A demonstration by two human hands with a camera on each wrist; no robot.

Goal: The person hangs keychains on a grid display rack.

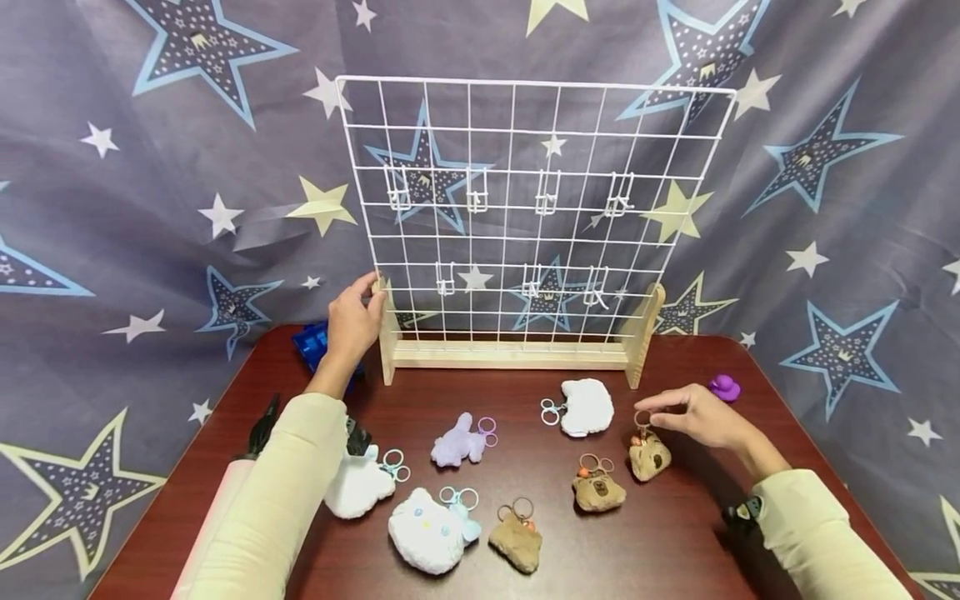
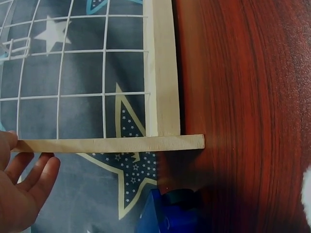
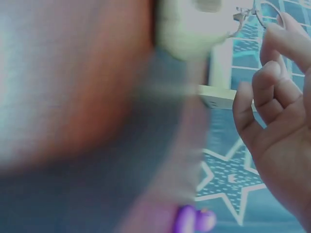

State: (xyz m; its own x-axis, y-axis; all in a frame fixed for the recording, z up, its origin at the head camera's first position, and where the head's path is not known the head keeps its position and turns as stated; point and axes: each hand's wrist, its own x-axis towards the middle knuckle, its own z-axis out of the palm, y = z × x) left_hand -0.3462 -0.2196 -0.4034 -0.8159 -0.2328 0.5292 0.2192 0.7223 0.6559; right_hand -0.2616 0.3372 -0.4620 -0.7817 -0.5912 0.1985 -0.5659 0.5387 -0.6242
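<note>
At the left end of a white wire grid rack [image 1: 491,208], my left hand [image 1: 352,321] grips the wooden side post [image 2: 97,145] between thumb and fingers. My right hand [image 1: 701,417] pinches the metal ring of a brown plush keychain [image 1: 649,458] with thumb and forefinger; the plush hangs below the fingertips. In the right wrist view this plush [image 3: 187,24] is blurred and pale. Close by on its left lies another brown plush keychain [image 1: 598,492] with an orange bead. A white plush keychain [image 1: 588,408] lies in front of the rack.
Several white hooks [image 1: 546,200] hang on the grid. Nearer the front lie a third brown plush [image 1: 517,542], a white cat-faced plush [image 1: 427,532], another white plush [image 1: 358,485] and a lilac plush [image 1: 456,443]. A purple duck [image 1: 724,387] sits right, a blue container [image 1: 311,343] left.
</note>
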